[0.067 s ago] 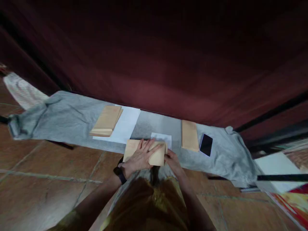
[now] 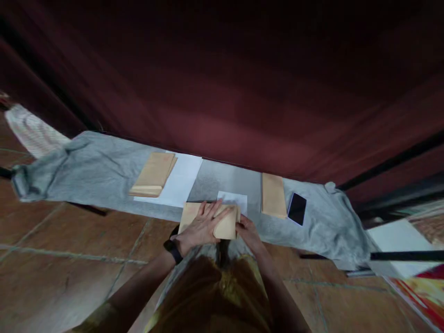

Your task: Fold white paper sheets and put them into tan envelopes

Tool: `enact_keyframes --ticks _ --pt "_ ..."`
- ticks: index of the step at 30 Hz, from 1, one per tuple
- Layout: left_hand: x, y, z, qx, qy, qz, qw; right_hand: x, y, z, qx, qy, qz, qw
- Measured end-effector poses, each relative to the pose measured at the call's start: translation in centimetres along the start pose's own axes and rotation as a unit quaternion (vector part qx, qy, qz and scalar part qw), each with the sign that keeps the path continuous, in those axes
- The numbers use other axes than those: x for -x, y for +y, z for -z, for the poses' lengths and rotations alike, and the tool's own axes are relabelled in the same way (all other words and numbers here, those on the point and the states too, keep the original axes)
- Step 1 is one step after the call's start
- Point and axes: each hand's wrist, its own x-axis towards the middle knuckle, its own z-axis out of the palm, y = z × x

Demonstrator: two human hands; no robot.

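A brown paper envelope (image 2: pixel 227 226) lies at the near edge of the cloth-covered surface, close to my body. Across its middle rests my left hand (image 2: pixel 203 226), palm down with fingers stretched out and a dark band on the wrist. At the envelope's right end, my right hand (image 2: pixel 247 229) has its fingers closed on the edge, where the paper looks folded over. The right fingertips are partly hidden. Just beyond the hands, a small white sheet of paper (image 2: pixel 239 199) lies flat, partly covered by the envelope.
On the grey cloth (image 2: pixel 100 171), a stack of brown envelopes (image 2: pixel 154 171) overlaps white paper (image 2: pixel 183 180) to the left. More brown envelopes (image 2: pixel 274 196) lie right, beside a phone (image 2: pixel 297 209). A dark red cloth wall (image 2: pixel 215 111) rises behind. Tiled floor (image 2: pixel 86 236) lies below.
The left end of the envelope has shifted very slightly to the right under my left hand. My right fingers have moved a tiny bit left with the folded edge.
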Motion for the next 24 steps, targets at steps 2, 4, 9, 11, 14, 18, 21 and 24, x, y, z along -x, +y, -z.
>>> enact_keyframes --ticks 2,4,9,11,14,18,21,24 --pt "0.1 -0.1 -0.3 0.007 0.003 -0.002 1.000 0.1 -0.1 0.1 0.000 -0.004 0.002 1.000" --pt "0.2 0.0 -0.5 0.012 0.014 -0.007 1.000 0.1 0.0 0.1 -0.006 0.000 0.001 1.000" --pt "-0.1 0.7 -0.4 -0.009 0.028 -0.008 1.000 0.3 0.5 0.1 0.036 0.076 0.004 0.996" --pt "-0.4 0.9 -0.4 -0.021 0.023 -0.004 1.000 0.6 0.2 0.1 0.085 0.118 0.005 0.989" --pt "-0.7 1.0 -0.5 -0.030 0.018 0.011 0.999 1.4 -0.8 0.2 0.208 0.198 0.019 0.958" --pt "-0.7 1.2 -1.2 -0.032 0.022 0.020 0.999 2.6 -1.8 0.1 0.318 0.187 0.074 0.926" --pt "-0.6 1.5 -1.6 -0.030 0.018 0.019 0.999 3.0 -1.7 0.1 0.242 0.132 0.074 0.958" --pt "-0.5 1.8 -1.9 -0.028 0.011 0.019 0.999 2.7 -1.3 0.6 0.116 0.085 0.021 0.989"
